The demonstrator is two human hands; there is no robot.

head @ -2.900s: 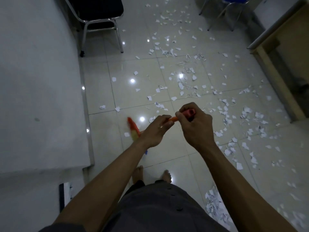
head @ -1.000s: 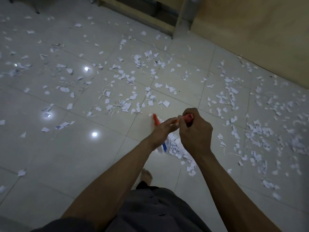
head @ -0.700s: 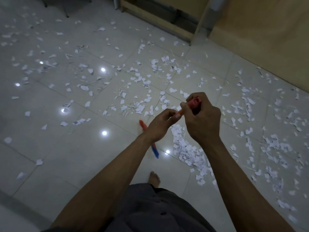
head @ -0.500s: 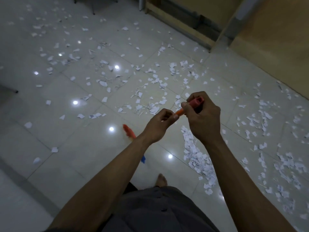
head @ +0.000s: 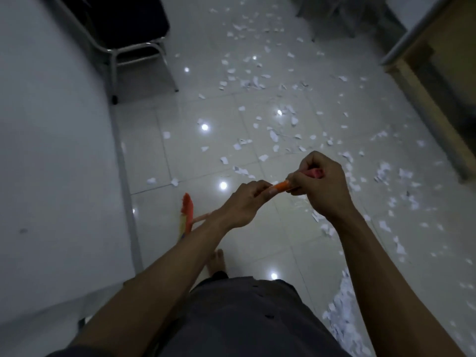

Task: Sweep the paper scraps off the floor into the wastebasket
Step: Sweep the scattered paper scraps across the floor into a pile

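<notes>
Gripping a long-handled orange broom [head: 187, 208], left hand [head: 244, 205] and right hand [head: 323, 188] each with grip curled round the handle, broom head on the tiled floor [head: 260, 243] at eight o'clock beside a white desk [head: 51, 150], white paper scraps [head: 273, 136] strewn twelve to three o'clock, heaped at five.

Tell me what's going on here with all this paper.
A person is sweeping. The right hand grips the top end of the orange broom handle, and the left hand grips it just below. The broom head is down at the tile floor. Loose paper scraps lie scattered ahead, with a pile at lower right. No wastebasket is in view.
</notes>
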